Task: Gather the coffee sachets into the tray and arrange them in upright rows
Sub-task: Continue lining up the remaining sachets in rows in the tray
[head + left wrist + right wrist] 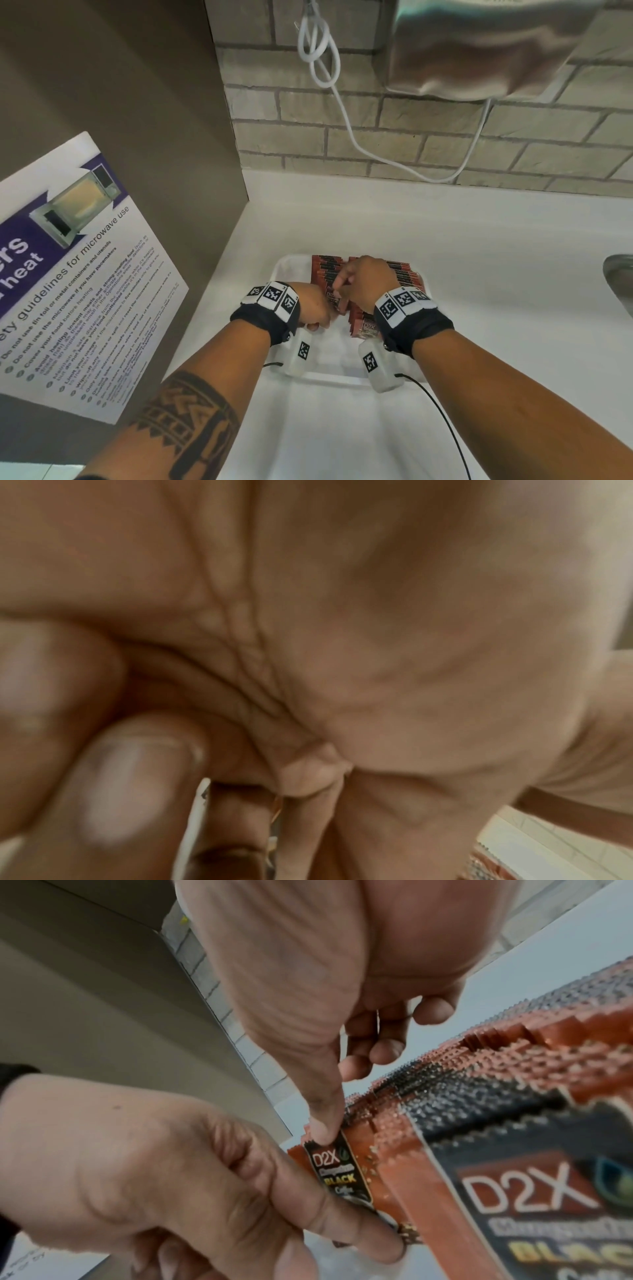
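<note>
sachets [346,1172] read "D2X BLACK"; both hands' grip; poster [68,274] "microwave use"

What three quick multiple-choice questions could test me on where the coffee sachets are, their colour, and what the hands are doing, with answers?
1. Where do the sachets stand?
A. in the white tray
B. on the poster
C. in the sink

2. What colours are the packs?
A. blue and white
B. reddish-brown and black
C. green

3. What is the left hand doing?
A. lying flat on the counter
B. hanging idle
C. holding a sachet

Answers: A, rows fill the tray's far right part; B, the right wrist view shows it; C, its fingers curl on one while the right hand pinches its top.
</note>
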`<state>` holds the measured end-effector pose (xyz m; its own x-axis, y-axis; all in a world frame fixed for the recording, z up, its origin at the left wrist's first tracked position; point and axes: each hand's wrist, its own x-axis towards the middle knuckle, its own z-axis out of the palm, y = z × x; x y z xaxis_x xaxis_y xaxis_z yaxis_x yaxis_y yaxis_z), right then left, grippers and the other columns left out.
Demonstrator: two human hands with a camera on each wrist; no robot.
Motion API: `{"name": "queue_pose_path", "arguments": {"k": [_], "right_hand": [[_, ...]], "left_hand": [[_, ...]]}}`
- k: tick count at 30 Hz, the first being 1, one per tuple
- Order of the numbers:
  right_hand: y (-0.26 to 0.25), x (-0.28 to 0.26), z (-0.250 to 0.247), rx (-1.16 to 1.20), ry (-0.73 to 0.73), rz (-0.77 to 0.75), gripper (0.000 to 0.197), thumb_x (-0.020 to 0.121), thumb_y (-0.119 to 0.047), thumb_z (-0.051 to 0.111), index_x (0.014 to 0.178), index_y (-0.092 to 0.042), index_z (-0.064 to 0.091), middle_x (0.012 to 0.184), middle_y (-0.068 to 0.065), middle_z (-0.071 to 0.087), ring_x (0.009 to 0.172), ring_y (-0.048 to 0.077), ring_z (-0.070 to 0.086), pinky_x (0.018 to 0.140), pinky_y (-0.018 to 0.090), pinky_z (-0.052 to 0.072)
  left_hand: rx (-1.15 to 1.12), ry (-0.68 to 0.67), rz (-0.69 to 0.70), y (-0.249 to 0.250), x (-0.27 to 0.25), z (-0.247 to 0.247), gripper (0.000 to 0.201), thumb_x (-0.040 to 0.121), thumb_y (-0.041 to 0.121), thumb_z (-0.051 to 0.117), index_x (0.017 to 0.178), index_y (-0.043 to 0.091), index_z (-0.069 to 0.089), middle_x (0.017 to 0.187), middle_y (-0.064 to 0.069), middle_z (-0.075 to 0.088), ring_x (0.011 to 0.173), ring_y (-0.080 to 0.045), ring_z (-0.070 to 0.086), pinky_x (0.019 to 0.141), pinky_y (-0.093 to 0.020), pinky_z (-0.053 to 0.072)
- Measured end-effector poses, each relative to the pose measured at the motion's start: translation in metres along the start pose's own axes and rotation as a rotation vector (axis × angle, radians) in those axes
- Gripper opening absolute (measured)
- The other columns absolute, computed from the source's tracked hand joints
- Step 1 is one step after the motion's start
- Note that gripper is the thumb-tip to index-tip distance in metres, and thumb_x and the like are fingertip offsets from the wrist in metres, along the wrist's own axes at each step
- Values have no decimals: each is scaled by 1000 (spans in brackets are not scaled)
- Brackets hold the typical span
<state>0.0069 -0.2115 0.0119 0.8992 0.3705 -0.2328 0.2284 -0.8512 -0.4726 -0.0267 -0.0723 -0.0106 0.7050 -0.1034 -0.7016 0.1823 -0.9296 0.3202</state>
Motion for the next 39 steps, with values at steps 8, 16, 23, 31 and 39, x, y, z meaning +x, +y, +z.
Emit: {"name": "queue_pose_path", "arguments": {"k": [8, 16, 23, 31, 39], "right_hand": [[0, 2, -5, 29, -37, 3, 10, 81, -20, 75, 78, -29, 73, 76, -15, 67, 83, 8, 67, 87, 30, 53], [2, 3, -5, 46, -38, -26, 14, 79, -19, 77, 75, -31, 72, 72, -18, 61, 86, 8, 66, 85, 27, 52], [5, 4, -8, 87, -10, -31, 14, 78, -22, 80, 75, -32, 71, 75, -18, 62, 72, 2, 61, 74, 21, 52], [17, -7, -32, 198, 84, -34, 3, 86, -24, 73, 85, -26, 75, 77, -19, 64, 72, -3, 57, 57, 9, 36], [99, -37, -75, 390, 334, 124, 8, 92, -36, 66, 91, -30, 71, 91, -8, 70, 86, 15, 65, 79, 26, 44]], "left_hand": [[-98, 32, 34, -2, 1, 0, 35, 90, 18, 61, 121, 5, 68, 60, 4, 53, 54, -14, 44, 56, -23, 39], [-153, 33, 9, -1, -2, 1, 33, 88, 18, 62, 118, 5, 70, 53, 7, 54, 45, -11, 43, 53, -22, 38], [-137, 44, 2, 1, -10, 0, 34, 88, 19, 62, 119, 6, 70, 52, 8, 55, 39, -8, 42, 53, -21, 38], [-150, 85, -11, 0, -22, -6, 21, 86, 27, 67, 92, 9, 74, 67, 1, 64, 57, -18, 52, 62, -27, 46], [-418, 572, 179, -43, -58, -31, 16, 96, 25, 63, 95, 25, 78, 96, 13, 72, 92, -8, 65, 83, -23, 47]]}}
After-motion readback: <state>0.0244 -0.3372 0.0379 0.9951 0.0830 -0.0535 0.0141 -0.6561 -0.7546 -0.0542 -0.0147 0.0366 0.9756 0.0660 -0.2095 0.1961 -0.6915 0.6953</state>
